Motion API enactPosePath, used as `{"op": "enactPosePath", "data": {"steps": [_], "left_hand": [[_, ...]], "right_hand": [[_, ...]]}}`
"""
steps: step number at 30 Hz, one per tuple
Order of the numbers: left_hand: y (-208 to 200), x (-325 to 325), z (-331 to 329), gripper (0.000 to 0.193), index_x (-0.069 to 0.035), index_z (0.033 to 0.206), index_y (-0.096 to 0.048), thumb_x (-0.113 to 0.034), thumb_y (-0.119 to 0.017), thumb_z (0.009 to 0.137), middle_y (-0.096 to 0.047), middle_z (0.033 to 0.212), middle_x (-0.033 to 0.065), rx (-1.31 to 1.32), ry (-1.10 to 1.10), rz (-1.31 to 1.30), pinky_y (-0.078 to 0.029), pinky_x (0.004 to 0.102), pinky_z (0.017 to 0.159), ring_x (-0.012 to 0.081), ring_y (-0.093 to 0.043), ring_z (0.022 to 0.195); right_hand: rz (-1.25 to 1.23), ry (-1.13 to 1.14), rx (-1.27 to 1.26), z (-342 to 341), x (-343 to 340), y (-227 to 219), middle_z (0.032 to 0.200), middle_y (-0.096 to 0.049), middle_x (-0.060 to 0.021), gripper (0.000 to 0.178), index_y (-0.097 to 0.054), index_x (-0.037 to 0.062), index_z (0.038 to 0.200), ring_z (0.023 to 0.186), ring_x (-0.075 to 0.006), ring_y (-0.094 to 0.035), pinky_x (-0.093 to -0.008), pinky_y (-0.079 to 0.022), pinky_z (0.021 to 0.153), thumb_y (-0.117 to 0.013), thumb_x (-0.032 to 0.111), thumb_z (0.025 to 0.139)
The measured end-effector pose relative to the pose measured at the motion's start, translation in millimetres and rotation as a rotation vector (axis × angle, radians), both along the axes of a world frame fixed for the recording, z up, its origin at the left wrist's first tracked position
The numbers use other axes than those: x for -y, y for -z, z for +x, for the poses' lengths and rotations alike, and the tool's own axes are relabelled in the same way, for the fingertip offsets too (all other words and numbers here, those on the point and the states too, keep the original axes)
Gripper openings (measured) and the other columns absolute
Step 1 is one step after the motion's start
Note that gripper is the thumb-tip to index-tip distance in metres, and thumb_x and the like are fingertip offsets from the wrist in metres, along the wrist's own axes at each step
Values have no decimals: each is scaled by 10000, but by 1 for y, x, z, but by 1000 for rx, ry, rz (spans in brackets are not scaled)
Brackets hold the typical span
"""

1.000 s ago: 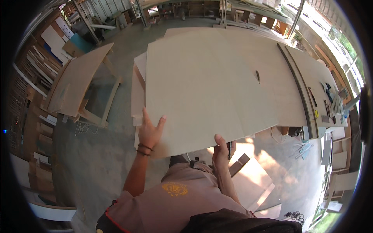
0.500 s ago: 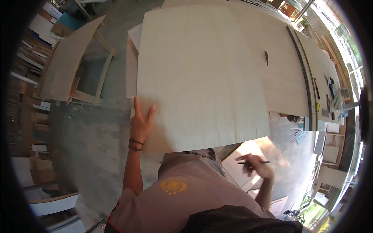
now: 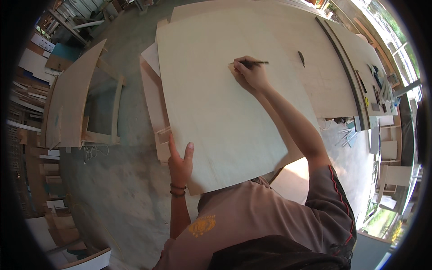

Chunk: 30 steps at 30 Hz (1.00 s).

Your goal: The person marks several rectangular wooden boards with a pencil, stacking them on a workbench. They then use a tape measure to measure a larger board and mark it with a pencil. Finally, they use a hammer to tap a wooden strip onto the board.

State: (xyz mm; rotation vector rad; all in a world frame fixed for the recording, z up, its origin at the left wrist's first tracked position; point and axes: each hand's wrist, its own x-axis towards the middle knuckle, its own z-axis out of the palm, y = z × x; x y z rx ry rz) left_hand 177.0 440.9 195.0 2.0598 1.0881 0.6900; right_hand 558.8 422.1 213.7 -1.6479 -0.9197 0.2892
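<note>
A large pale plywood sheet [image 3: 216, 121] lies before me, its near edge close to my waist. My left hand [image 3: 180, 165] grips its lower left corner, thumb on the top face and index finger stretched along the side edge; the other fingers are hidden. Over the upper middle of the sheet, my right hand [image 3: 253, 74] pinches a thin dark pencil [image 3: 261, 62]. The pencil lies nearly level and its left end is by my fingertips; whether it touches the wood I cannot tell.
Under the sheet is a wide wooden worktable [image 3: 326, 85], bearing a small dark curved object [image 3: 301, 59] and a long dark bar [image 3: 344, 63]. Hand tools [image 3: 377, 90] lie at its far right. A wooden frame table [image 3: 74, 99] stands on the left.
My right hand has swung up from beside my body onto the sheet with the pencil. The view has shifted; my left hand still holds the sheet's corner.
</note>
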Motion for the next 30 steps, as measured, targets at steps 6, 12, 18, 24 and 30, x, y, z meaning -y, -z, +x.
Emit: {"op": "enactPosePath", "data": {"steps": [6, 12, 18, 24, 30], "left_hand": [[-1, 1, 0, 770, 23, 1535, -260, -355, -637, 980, -646, 1243, 243, 121, 24, -27, -523, 365, 902, 277, -669, 1061], [0, 0, -1, 753, 50, 1520, -266, -319, -639, 980, -616, 1303, 248, 163, 39, -96, -503, 374, 966, 297, -635, 1159], [-15, 4, 3, 736, 49, 1517, -271, -293, -639, 980, -569, 1364, 254, 97, 17, -263, -473, 376, 1010, 299, -595, 1217], [-6, 3, 1, 757, 49, 1521, -264, -308, -646, 973, -551, 1388, 241, 126, 21, -174, -448, 385, 1045, 298, -566, 1255], [-10, 5, 4, 756, 47, 1520, -267, -328, -639, 978, -563, 1376, 233, 104, 26, -162, -444, 382, 1051, 296, -564, 1259]], "right_hand": [[-66, 82, 63, 12, -43, 1, 777, -724, -133, 247, -705, -12, 915, 735, -220, -704, -354, -534, 685, -692, 234, 911], [-134, 50, 103, 9, -44, -1, 743, -700, -160, 269, -693, -19, 905, 717, -254, -701, -378, -524, 666, -694, 250, 899], [-11, 90, 205, 11, -39, 2, 697, -674, -172, 225, -665, -20, 887, 651, -259, -675, -378, -508, 621, -674, 205, 907], [5, -32, 37, -14, -6, -2, 714, -680, -138, 221, -662, -18, 905, 653, -222, -643, -350, -498, 626, -692, 201, 912], [23, 44, 37, -1, -35, -4, 746, -686, -135, 213, -686, -9, 926, 676, -220, -637, -361, -497, 638, -711, 199, 891]]}}
